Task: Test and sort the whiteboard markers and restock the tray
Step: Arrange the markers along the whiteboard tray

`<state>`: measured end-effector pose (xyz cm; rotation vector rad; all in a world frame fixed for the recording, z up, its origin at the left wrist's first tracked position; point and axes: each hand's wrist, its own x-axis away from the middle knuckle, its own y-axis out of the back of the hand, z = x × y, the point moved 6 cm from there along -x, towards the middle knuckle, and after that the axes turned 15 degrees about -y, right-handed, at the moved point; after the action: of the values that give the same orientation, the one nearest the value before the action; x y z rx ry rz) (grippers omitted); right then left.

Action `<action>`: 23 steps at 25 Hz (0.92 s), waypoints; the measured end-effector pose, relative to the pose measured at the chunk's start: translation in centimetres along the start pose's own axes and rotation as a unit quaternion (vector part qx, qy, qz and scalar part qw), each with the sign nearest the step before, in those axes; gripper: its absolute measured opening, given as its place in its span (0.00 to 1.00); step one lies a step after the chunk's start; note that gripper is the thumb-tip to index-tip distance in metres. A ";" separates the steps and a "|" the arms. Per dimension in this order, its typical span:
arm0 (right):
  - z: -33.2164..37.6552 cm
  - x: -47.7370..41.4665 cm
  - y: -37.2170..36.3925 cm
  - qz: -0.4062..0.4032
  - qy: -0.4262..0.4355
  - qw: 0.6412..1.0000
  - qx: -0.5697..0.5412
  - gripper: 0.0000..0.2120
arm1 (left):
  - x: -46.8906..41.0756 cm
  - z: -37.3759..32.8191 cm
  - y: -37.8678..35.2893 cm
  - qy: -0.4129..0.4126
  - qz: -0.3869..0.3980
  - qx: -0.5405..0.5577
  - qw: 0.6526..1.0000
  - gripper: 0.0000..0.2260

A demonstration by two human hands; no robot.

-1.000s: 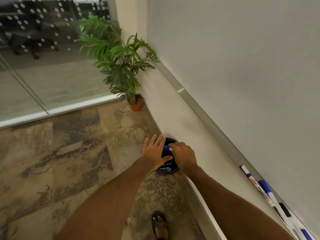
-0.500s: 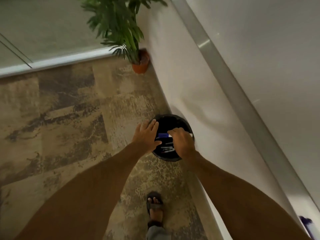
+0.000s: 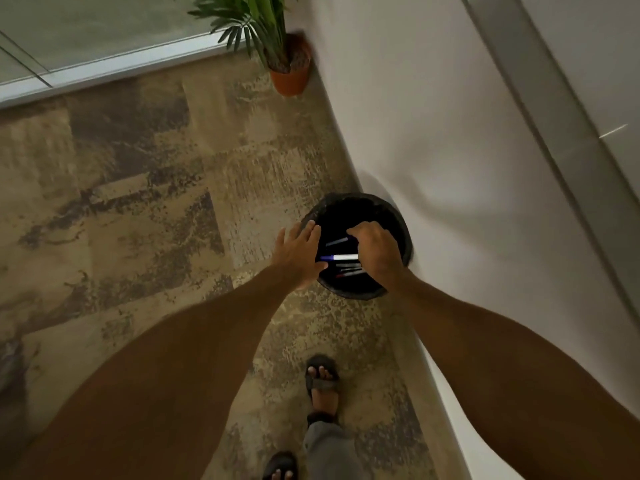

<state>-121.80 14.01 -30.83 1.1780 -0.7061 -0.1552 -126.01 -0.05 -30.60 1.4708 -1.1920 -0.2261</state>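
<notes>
A round black bin (image 3: pixel 398 216) stands on the floor against the white wall. Over its mouth my right hand (image 3: pixel 375 251) pinches a white marker with a blue cap (image 3: pixel 337 257), which lies level and points left. My left hand (image 3: pixel 299 252) is spread flat with fingers apart, its tips touching the bin's left rim and the marker's cap end. Several other markers (image 3: pixel 348 270) lie inside the bin, and another thin blue one (image 3: pixel 336 241) shows just above the held marker.
A potted palm in an orange pot (image 3: pixel 291 76) stands in the corner by a glass partition (image 3: pixel 86 32). The whiteboard's metal frame (image 3: pixel 554 109) runs along the wall at right. My sandalled feet (image 3: pixel 322 382) are on the mottled carpet below the bin.
The view has tilted down and closer to the bin, and the whiteboard tray has left the frame. Both hands stay over the bin with the blue-capped marker; more markers inside the bin show now.
</notes>
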 end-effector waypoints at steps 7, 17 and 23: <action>-0.2 1.7 2.3 -0.025 -0.003 1.000 0.013 0.15 | 1.5 -0.4 2.5 0.004 -0.029 0.005 1.000 0.34; 3.5 11.4 8.1 -0.091 0.003 0.995 0.033 0.27 | 8.9 -3.9 10.6 -0.020 -0.083 -0.049 0.995 0.31; 5.1 19.8 14.3 -0.149 -0.023 0.987 0.046 0.39 | 15.9 -7.2 15.4 -0.061 -0.124 -0.071 0.988 0.32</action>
<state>-112.83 6.48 -8.82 1.3695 -0.5791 -0.4059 -121.75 -4.56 -8.20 1.4942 -1.0638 -0.5657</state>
